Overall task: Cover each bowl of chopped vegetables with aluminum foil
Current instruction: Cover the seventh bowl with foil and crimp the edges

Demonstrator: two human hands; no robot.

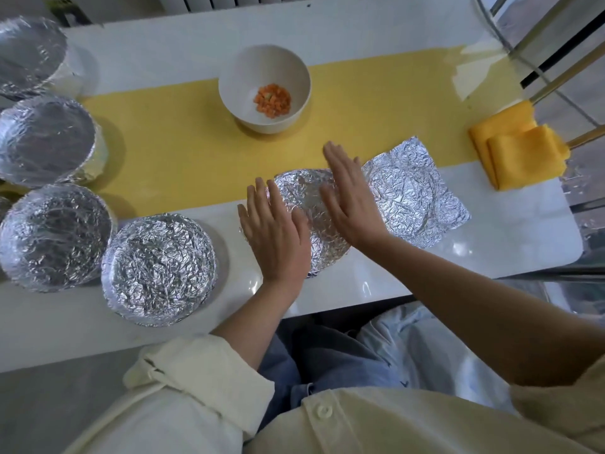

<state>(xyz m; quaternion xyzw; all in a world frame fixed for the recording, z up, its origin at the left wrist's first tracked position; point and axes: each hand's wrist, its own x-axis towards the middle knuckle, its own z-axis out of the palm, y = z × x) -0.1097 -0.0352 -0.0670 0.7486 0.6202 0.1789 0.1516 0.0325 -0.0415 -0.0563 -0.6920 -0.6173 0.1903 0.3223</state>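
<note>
Foil-covered bowl [304, 204] between 2 flat hands, apparently touching neither grip.

A home dining spot: a glossy white table [491, 244] with a yellow runner [163, 132] along its middle, a folded yellow cloth [517, 152] at its right edge, foil-covered bowls [160, 267] crowding the left edge, a white radiator [222, 0] beyond the far edge.
</note>
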